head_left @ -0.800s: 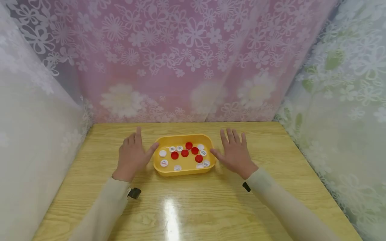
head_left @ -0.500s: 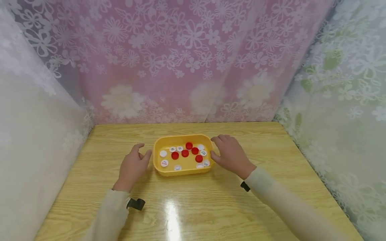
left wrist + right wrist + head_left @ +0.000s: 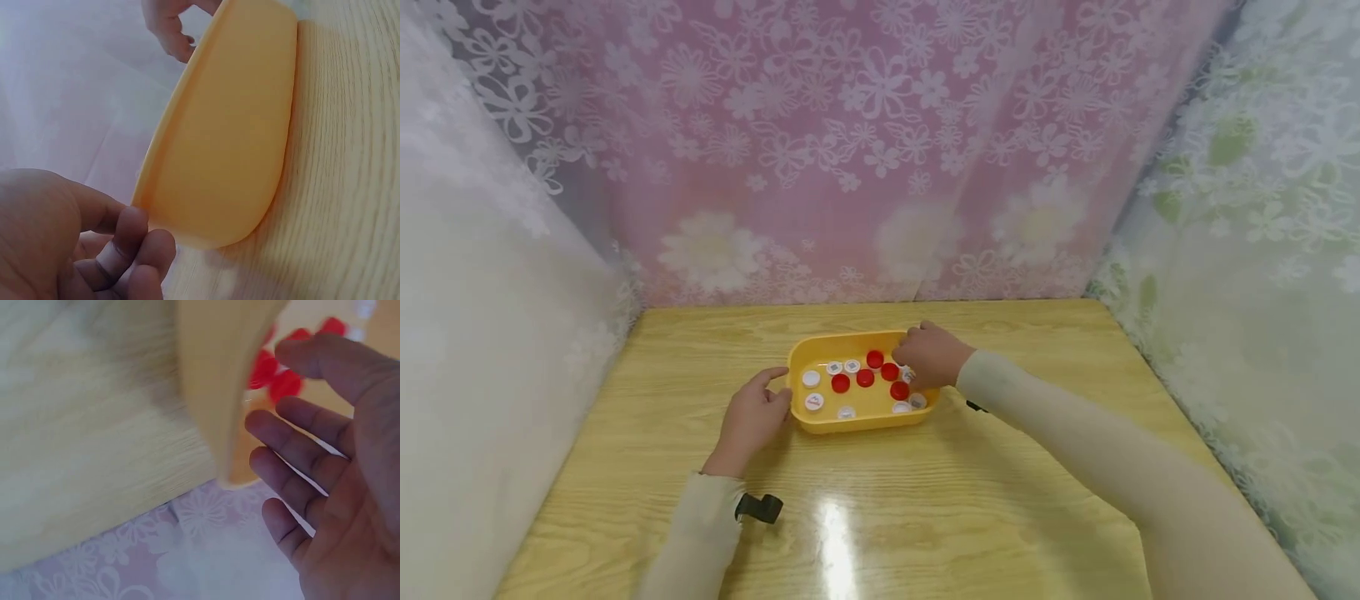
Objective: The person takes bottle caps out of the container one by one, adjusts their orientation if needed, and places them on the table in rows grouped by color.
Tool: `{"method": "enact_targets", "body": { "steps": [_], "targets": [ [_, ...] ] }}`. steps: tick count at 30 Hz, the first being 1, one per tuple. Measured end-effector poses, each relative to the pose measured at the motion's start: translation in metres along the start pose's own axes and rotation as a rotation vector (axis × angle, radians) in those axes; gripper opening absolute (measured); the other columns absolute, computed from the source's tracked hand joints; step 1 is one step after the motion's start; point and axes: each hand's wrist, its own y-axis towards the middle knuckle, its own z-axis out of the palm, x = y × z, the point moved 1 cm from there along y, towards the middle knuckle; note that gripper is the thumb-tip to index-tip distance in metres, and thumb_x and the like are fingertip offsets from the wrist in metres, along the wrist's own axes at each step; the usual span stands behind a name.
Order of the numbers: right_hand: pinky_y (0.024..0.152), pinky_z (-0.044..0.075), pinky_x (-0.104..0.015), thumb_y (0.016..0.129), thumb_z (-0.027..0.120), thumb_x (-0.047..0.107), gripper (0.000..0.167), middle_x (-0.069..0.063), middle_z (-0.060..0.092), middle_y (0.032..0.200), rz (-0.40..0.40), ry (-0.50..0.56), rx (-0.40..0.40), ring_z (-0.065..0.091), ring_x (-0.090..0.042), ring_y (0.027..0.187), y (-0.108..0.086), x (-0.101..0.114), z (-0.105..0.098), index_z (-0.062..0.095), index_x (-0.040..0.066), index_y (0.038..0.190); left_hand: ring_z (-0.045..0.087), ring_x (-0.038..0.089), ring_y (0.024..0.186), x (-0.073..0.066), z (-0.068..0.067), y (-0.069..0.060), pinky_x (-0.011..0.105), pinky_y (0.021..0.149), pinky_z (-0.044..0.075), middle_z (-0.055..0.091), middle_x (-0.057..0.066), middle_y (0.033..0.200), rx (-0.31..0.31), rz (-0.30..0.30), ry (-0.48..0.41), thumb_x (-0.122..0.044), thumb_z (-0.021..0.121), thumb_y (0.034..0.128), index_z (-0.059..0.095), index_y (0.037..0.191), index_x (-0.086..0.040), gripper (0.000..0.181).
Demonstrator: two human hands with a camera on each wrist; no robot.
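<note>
A yellow oval tray (image 3: 867,403) lies on the wooden table, holding several red caps (image 3: 840,383) and several white discs (image 3: 814,402), some with printed marks. At its left end the left hand (image 3: 748,423) pinches the rim; the left wrist view shows thumb and fingertips of that hand (image 3: 94,250) meeting at the edge of the tray (image 3: 225,125). Over the tray's right end is the right hand (image 3: 934,357), covering part of the rim and some discs. Its fingers (image 3: 292,439) are spread and slightly bent beside red caps (image 3: 286,386) in the right wrist view, holding nothing.
Pink flowered cloth (image 3: 850,167) hangs behind the table (image 3: 880,500). Pale cloth stands at the left (image 3: 490,317), and white-green flowered cloth (image 3: 1262,250) at the right. Dark straps show at both wrists.
The left hand has moved right to the tray's left rim and pinches it. The right hand has moved left from beside the tray to over its right end.
</note>
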Motion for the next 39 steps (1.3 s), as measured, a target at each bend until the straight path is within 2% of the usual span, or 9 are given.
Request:
{"method": "enact_targets", "body": {
  "steps": [2,6,10,13,16,20,25,33,39],
  "targets": [
    [0.086,0.042,-0.039,0.087,0.080,0.043,0.031,0.005,0.072,0.094,-0.010,-0.060,0.042,0.057,-0.021,0.090,0.009,-0.003,0.008,0.074,0.019,0.106,0.056,0.019,0.059,0.001,0.002,0.001,0.032,0.052,0.045,0.070,0.009,0.079,0.003,0.002,-0.003,-0.025,0.057,0.1048,0.054,0.148,-0.016,0.045],
    [0.086,0.038,-0.039,0.087,0.079,0.045,0.029,0.011,0.072,0.090,-0.038,-0.132,0.070,0.054,-0.018,0.086,0.023,-0.007,0.023,0.074,0.023,0.105,0.055,0.019,0.057,0.002,0.003,0.002,0.031,0.052,0.044,0.069,0.007,0.076,0.006,0.001,-0.006,-0.025,0.057,0.1051,0.053,0.148,-0.017,0.044],
    [0.089,0.040,-0.039,0.092,0.076,0.038,0.018,0.012,0.073,0.087,-0.058,-0.157,0.077,0.053,-0.016,0.082,0.029,-0.006,0.023,0.074,0.023,0.102,0.052,0.020,0.055,0.002,0.001,0.002,0.031,0.050,0.041,0.068,0.009,0.076,0.004,-0.002,-0.018,-0.025,0.055,0.1057,0.052,0.149,-0.018,0.044],
    [0.094,0.043,-0.040,0.096,0.074,0.031,0.010,0.009,0.073,0.087,-0.059,-0.140,0.095,0.054,-0.018,0.082,0.029,-0.004,0.018,0.074,0.021,0.099,0.053,0.020,0.057,0.000,0.001,0.001,0.030,0.051,0.041,0.068,0.009,0.076,0.004,-0.011,-0.040,-0.025,0.055,0.1062,0.052,0.149,-0.018,0.044],
    [0.096,0.045,-0.038,0.096,0.074,0.029,0.010,0.008,0.072,0.085,-0.069,-0.119,0.104,0.055,-0.019,0.081,0.032,-0.004,0.020,0.075,0.020,0.096,0.060,0.021,0.063,-0.002,0.002,-0.001,0.029,0.054,0.043,0.069,0.009,0.077,0.015,-0.020,-0.070,-0.024,0.054,0.1077,0.051,0.151,-0.017,0.044],
    [0.093,0.050,-0.034,0.096,0.075,0.028,0.010,0.006,0.070,0.084,-0.083,-0.099,0.112,0.056,-0.019,0.079,0.040,-0.006,0.027,0.076,0.019,0.093,0.066,0.022,0.069,-0.002,0.003,-0.004,0.028,0.058,0.047,0.069,0.006,0.077,0.049,-0.019,-0.071,-0.023,0.050,0.1102,0.047,0.155,-0.014,0.045],
    [0.091,0.053,-0.034,0.096,0.075,0.023,0.007,0.005,0.070,0.085,-0.063,-0.071,0.122,0.058,-0.018,0.079,0.044,-0.003,0.026,0.076,0.018,0.093,0.065,0.019,0.066,-0.001,0.005,-0.004,0.029,0.062,0.049,0.068,0.005,0.074,0.081,-0.034,-0.052,-0.024,0.047,0.1118,0.042,0.157,-0.015,0.046],
    [0.092,0.053,-0.033,0.097,0.075,0.023,0.007,0.004,0.071,0.087,-0.021,-0.065,0.116,0.058,-0.018,0.080,0.039,0.004,0.017,0.076,0.017,0.093,0.066,0.018,0.062,-0.003,0.004,-0.002,0.027,0.057,0.050,0.068,0.007,0.069,0.083,-0.036,-0.151,-0.018,0.050,0.1104,0.044,0.153,-0.011,0.044],
    [0.093,0.054,-0.033,0.095,0.077,0.021,0.006,0.002,0.071,0.089,0.032,-0.004,0.123,0.058,-0.018,0.081,0.036,0.007,0.018,0.077,0.015,0.097,0.065,0.017,0.062,-0.002,0.005,-0.002,0.028,0.056,0.051,0.067,0.007,0.070,0.094,-0.052,-0.143,-0.019,0.049,0.1109,0.043,0.154,-0.011,0.044]
  ]
}}
